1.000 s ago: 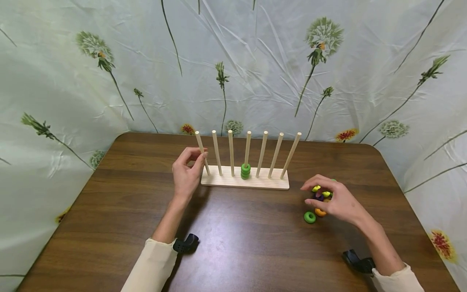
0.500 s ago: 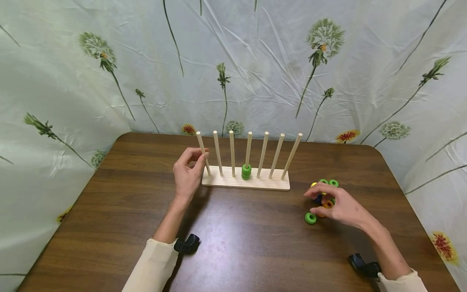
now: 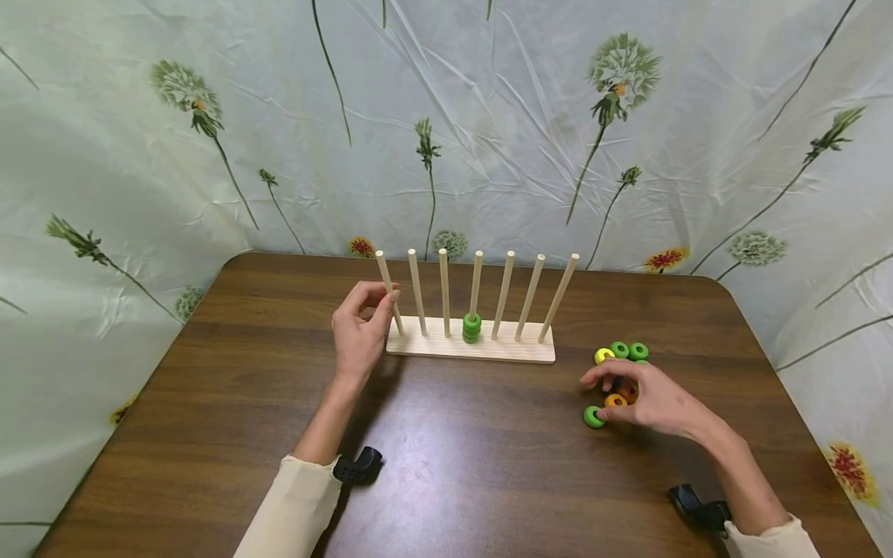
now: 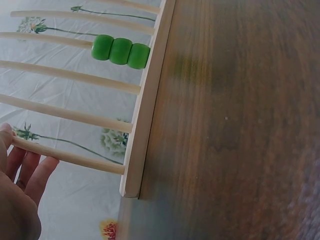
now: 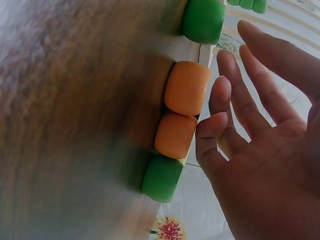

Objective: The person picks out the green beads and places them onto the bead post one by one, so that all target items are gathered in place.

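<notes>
A pale wooden rack (image 3: 432, 349) with several upright pegs stands at the back of the table. Three green rings (image 3: 471, 328) are stacked low on its middle peg (image 3: 477, 283). My left hand (image 3: 358, 329) pinches the leftmost peg (image 4: 80, 159) between thumb and fingers. Over a cluster of loose rings on the right, my right hand (image 3: 652, 395) is spread with thumb and fingers apart. Its thumb tip overlaps a green ring (image 3: 593, 417) in the head view. Beneath the hand lie orange rings (image 5: 187, 88), and others are partly hidden by it.
A yellow ring (image 3: 604, 356) and more green rings (image 3: 638, 351) lie just behind the right hand. The brown wooden table (image 3: 446, 449) ends at a flower-printed cloth (image 3: 502, 116). Each wrist wears a black strap device (image 3: 358, 466).
My right hand has shifted slightly right and lower over the loose rings, its thumb now at the front green ring. The left hand has stayed on the peg.
</notes>
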A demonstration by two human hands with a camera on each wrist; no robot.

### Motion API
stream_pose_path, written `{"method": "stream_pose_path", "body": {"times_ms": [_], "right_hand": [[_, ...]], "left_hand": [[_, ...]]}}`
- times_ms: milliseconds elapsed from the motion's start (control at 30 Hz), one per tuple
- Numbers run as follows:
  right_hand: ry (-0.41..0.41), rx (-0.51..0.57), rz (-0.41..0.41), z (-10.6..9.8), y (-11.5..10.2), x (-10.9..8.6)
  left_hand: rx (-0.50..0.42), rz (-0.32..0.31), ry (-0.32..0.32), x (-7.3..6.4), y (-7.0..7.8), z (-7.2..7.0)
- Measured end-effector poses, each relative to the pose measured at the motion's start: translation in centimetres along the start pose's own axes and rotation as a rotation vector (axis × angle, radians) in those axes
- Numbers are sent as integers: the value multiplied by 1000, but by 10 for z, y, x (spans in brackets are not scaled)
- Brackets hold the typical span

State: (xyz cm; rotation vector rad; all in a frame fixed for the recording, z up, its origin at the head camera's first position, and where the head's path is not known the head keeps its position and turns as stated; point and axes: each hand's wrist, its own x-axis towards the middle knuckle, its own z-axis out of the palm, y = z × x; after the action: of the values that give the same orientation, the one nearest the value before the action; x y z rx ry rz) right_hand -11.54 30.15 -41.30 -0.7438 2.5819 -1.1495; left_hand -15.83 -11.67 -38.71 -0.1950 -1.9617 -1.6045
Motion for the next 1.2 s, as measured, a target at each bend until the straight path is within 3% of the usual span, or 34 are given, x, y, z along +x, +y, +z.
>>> {"method": "stream_pose_path", "body": {"times_ms": [133, 367, 933, 1200], "right_hand": [[-10, 0, 0, 1, 1, 0], [-56, 36, -41, 0, 2, 1], [-162, -18, -53, -5, 1, 1], [-192, -31, -12, -5, 0, 3]], "left_hand": [[3, -4, 3, 0, 1, 0], [0, 13, -5, 3, -33, -2], [3, 20, -7, 3, -34, 0], [7, 3, -3, 3, -34, -1]]}}
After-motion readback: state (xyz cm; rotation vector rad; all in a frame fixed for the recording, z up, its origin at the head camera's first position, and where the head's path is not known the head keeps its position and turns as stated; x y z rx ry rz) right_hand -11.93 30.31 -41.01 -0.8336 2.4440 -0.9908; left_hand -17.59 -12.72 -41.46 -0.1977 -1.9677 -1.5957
